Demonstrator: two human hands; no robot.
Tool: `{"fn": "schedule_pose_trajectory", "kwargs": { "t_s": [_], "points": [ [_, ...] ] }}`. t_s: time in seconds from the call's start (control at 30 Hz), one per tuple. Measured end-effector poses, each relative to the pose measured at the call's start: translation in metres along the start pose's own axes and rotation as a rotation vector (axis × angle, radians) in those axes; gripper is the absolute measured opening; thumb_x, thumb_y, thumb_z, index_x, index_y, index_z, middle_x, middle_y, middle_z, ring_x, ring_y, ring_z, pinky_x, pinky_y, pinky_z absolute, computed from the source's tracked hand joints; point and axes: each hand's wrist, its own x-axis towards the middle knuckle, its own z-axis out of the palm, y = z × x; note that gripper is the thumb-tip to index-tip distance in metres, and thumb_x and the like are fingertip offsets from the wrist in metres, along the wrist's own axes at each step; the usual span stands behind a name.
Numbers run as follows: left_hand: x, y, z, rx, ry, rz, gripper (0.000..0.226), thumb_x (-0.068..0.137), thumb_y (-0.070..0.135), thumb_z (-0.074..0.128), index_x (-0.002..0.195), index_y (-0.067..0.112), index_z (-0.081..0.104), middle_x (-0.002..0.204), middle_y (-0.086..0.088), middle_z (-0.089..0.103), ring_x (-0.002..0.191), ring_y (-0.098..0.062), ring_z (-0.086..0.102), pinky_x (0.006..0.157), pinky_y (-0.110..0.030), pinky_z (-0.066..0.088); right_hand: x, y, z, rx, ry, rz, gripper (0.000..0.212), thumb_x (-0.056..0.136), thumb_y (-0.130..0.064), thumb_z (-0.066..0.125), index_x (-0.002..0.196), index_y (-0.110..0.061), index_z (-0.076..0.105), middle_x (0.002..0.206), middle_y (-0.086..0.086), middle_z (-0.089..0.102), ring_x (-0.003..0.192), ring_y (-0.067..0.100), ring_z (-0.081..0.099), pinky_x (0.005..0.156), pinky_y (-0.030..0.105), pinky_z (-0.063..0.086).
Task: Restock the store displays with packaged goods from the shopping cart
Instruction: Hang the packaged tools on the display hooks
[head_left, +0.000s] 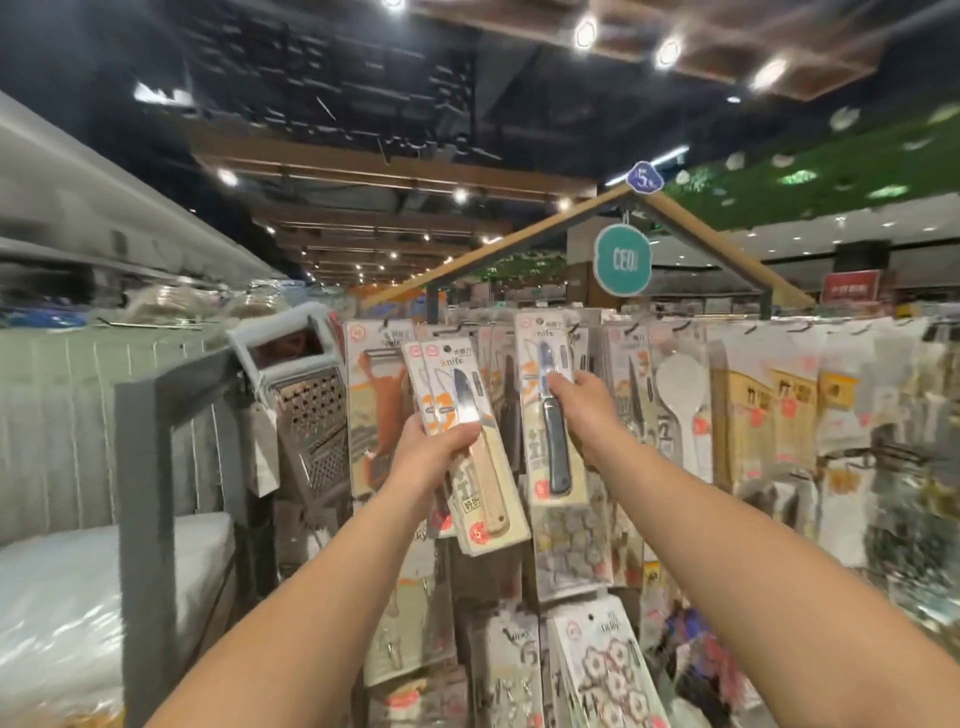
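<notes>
head view: both arms raised toward a hanging display rack (675, 332) of carded kitchen goods.
left hand (434, 449): clenched around a small stack of carded knife packs (470, 441), thumb across the front card; wood-handled knife showing, stack tilted, its top leaning left.
right hand (584, 408): grasping a single knife pack (553, 410) with a blue-grey handle, fingers wrapped on its right edge at mid-height.
single pack position: upright, top edge up among the rack's upper row of cards; on a hook or not, cannot tell.
stack position: left of the single pack, just beside it, in front of a peeler card (376, 405).
nearby: metal box grater (311, 410) at far left of rack; white rice paddle (680, 395) to the right.
</notes>
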Motion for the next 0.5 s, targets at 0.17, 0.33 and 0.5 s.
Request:
{"fn": "schedule_pose_trajectory", "kwargs": {
  "t_s": [0.17,0.33,0.5],
  "points": [
    [0.011,0.001,0.003,0.017,0.013,0.028,0.036,0.081,0.016,0.078,0.111,0.018,0.057,0.102,-0.005,0.075,0.089,-0.023,0.073,0.088,-0.045,0.057,0.037,0.008,-0.001,-0.034,-0.052,0.007,0.028,0.092,-0.032,0.059,0.106,-0.008,0.066,0.113,0.016,0.07,0.1,0.03,0.066,0.091,0.044,0.051],
    [0.014,-0.003,0.003,-0.015,0.031,0.036,0.043,0.08,0.013,0.078,0.117,0.013,0.057,0.103,-0.005,0.074,0.087,-0.02,0.073,0.078,-0.037,0.058,0.054,0.013,0.005,-0.099,-0.071,0.035,0.046,0.092,-0.032,0.06,0.112,0.01,0.063,0.11,0.033,0.063,0.078,0.027,0.061,0.063,0.03,0.037],
    [0.016,-0.003,0.001,-0.015,0.026,0.052,0.027,0.083,0.012,0.076,0.104,0.018,0.06,0.097,-0.001,0.075,0.083,-0.015,0.072,0.071,-0.028,0.057,0.061,0.014,0.01,-0.12,-0.105,0.049,0.028,0.091,-0.037,0.059,0.092,-0.009,0.063,0.096,0.041,0.05,0.068,0.021,0.045,0.066,0.031,0.032]
  ]
}}
